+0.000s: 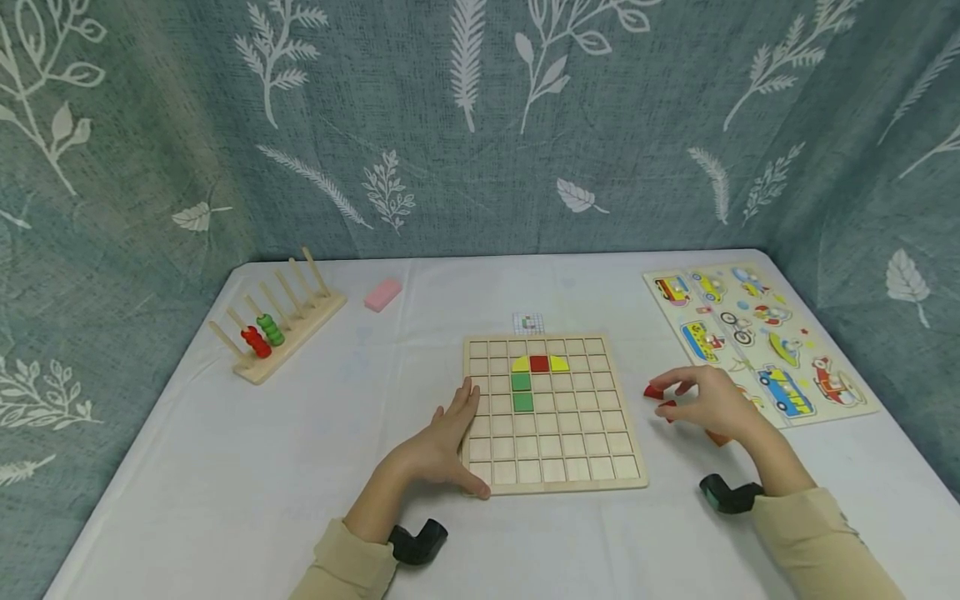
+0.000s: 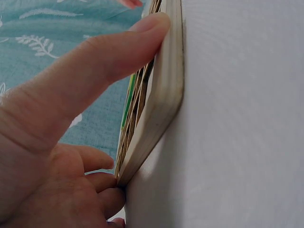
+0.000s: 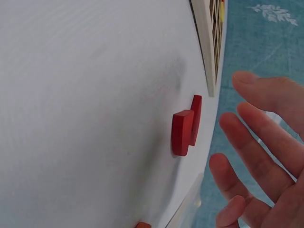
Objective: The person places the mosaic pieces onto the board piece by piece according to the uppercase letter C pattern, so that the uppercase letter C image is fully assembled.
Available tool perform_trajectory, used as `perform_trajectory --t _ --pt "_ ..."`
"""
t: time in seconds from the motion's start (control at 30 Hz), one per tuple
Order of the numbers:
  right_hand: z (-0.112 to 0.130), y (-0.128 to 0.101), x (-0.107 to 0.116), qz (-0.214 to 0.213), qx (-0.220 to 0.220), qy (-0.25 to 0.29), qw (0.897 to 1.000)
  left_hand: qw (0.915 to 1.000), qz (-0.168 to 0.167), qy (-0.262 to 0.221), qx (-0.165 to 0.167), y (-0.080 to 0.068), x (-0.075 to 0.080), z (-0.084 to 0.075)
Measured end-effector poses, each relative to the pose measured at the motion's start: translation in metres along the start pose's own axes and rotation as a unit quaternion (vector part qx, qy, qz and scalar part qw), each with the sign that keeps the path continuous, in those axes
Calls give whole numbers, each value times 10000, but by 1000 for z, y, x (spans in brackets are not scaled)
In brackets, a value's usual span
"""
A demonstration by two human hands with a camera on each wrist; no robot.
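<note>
A wooden grid board [image 1: 555,467] lies mid-table with two yellow quarter pieces, a red square [image 1: 538,363] and two green squares [image 1: 522,392] set in its cells. My left hand [image 1: 453,437] rests against the board's left edge with straight fingers, thumb at the front-left corner. Up close, the thumb [image 2: 118,52] presses the board's rim [image 2: 164,95]. My right hand [image 1: 678,398] hovers with relaxed, spread fingers [image 3: 256,142] just over two loose red pieces [image 1: 654,390] [image 3: 183,133] right of the board, not touching them. A third red piece [image 1: 716,437] peeks from under that hand.
A peg rack [image 1: 296,333] with red and green beads stands at the left, a pink block [image 1: 382,294] behind it. A small pattern card [image 1: 528,322] lies behind the board. A vehicle puzzle board [image 1: 757,342] lies at the right. Patterned curtains close in the table.
</note>
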State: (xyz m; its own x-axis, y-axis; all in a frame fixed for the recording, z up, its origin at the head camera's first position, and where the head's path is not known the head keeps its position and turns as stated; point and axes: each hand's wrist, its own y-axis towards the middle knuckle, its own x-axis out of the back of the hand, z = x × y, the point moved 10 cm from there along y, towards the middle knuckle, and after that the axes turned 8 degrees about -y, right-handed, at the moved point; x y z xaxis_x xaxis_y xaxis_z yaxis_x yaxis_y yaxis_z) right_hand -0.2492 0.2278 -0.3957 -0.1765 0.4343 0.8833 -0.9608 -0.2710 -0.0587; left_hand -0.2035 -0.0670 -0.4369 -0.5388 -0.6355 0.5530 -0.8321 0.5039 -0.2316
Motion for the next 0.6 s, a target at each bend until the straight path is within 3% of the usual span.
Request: perform_trajectory --t 0.23,0.6 --pt "-3 -1 -1 108 -37 -29 9999 10000 -16 -29 -5 0 0 0" --pt "-13 -6 -7 374 -443 -245 9980 10000 2 -33 3 0 0 -1"
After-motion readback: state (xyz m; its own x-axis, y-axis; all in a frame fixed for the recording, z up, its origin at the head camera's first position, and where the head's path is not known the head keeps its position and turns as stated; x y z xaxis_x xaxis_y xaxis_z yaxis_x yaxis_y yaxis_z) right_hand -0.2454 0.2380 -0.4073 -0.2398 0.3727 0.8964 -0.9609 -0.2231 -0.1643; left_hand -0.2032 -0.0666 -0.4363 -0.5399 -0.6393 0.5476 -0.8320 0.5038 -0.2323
